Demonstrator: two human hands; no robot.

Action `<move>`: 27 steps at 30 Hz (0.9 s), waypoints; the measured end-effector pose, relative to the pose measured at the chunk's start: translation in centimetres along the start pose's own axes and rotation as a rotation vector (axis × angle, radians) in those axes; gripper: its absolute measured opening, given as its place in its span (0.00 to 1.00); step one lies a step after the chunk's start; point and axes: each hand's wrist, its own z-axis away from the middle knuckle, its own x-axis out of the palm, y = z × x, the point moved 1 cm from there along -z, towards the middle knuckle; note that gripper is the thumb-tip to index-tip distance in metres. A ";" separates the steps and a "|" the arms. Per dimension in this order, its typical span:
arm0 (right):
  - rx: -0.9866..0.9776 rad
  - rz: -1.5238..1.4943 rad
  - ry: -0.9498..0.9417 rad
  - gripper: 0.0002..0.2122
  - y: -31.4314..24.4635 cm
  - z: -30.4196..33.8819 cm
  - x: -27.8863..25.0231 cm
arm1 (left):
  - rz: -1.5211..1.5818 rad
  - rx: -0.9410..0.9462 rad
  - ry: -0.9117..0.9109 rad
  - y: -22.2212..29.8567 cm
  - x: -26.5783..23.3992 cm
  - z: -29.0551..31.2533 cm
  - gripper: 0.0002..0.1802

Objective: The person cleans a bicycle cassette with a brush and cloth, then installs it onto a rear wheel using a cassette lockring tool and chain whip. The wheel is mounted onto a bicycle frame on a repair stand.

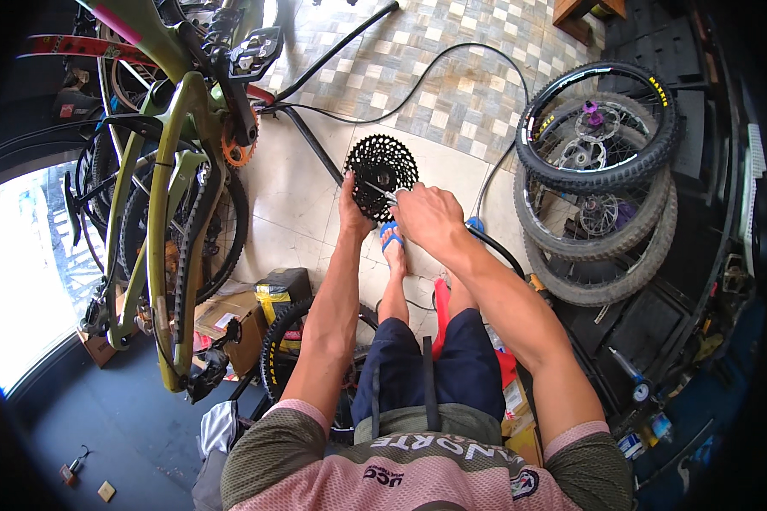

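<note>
Open floor (460,157) lies right of the cassette (382,155), cable (477,44) and stacked wheels (596,179) bounding it; a black tube (313,142) obstructs its left.

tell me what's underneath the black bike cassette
Pale floor tiles show around the black cassette, and a blue sandal shows at its lower edge. A black tube runs toward its left rim. Whatever lies directly beneath is covered.

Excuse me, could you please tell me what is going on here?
A person's left hand holds a black cassette by its edge. The right hand grips a slim metal tool over the cassette's face; whether it touches is unclear. A bike stands to the left, and wheels lie stacked to the right.
</note>
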 end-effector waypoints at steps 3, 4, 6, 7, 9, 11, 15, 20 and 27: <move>0.032 0.014 -0.109 0.15 0.9 -0.2 -0.1 | 0.022 0.006 0.050 -0.3 0.0 -0.1 0.28; 0.042 0.017 -0.162 0.15 1.0 -0.1 -0.4 | 0.013 0.002 0.065 -0.4 -0.1 0.0 0.28; 0.047 0.032 -0.085 0.15 0.7 0.1 -0.9 | -0.009 0.004 0.063 -0.4 -0.4 -0.2 0.27; 0.049 0.040 -0.047 0.15 0.6 0.1 -1.0 | -0.022 0.010 0.047 -0.3 -0.5 -0.3 0.26; 0.037 0.066 -0.052 0.15 0.5 -0.4 -0.4 | -0.048 0.030 0.037 -0.7 -1.0 -0.8 0.24; 0.029 0.078 -0.093 0.14 0.1 -0.6 -1.0 | -0.075 0.056 0.051 -1.4 -1.4 -1.1 0.22; 0.020 0.104 -0.012 0.14 0.5 -1.0 -0.1 | -0.123 0.043 0.019 -1.7 -2.6 -1.6 0.27; 0.073 0.102 0.096 0.14 0.7 -1.3 -1.2 | -0.148 0.057 -0.001 -1.1 -2.1 -1.6 0.25; 0.075 0.099 -0.027 0.14 0.5 -2.1 -2.3 | -0.155 0.059 0.015 -0.7 -1.8 -1.3 0.22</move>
